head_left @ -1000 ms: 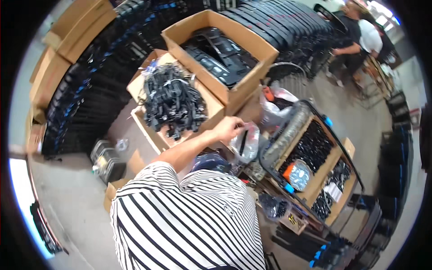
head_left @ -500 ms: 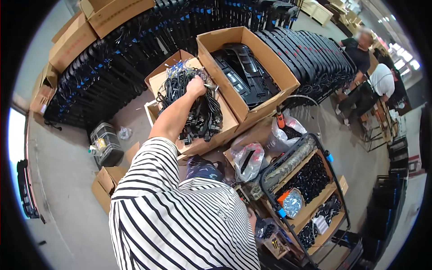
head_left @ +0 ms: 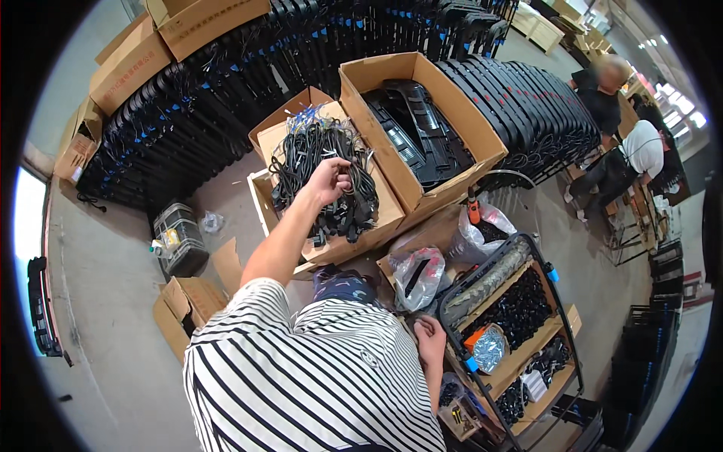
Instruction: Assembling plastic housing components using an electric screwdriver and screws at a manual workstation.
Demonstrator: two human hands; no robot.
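R hand (head_left: 430,340) nearest, low by striped shirt (head_left: 316,369); more of it in view vs 0.5 s ago, when only an edge showed. Fingers loosely bent, just beside black tube frame (head_left: 570,333); can't tell if it has hold of anything.

Clear plastic bag (head_left: 431,280) lies near R hand. L hand was at bag 1 s ago, now well apart from it. Parts tray (head_left: 558,325) w/ small black pcs + tub of screws (head_left: 491,351) to the right.

L hand (head_left: 329,181) now mid-pile on black cables (head_left: 362,194); has shifted toward the body vs 0.5 s ago, when it was higher on the pile. Fingers part-curled, thumb side up; can't tell if a strand is pinched. Cables lie loose on cardboard (head_left: 388,211), white ties visible. Judgement: change = L hand's work is w/ cables now, not bag.

Farther: open carton (head_left: 453,184) w/ black plastic shells (head_left: 422,128), just beside cables. Far R: co-worker in white top (head_left: 643,149), bent over.
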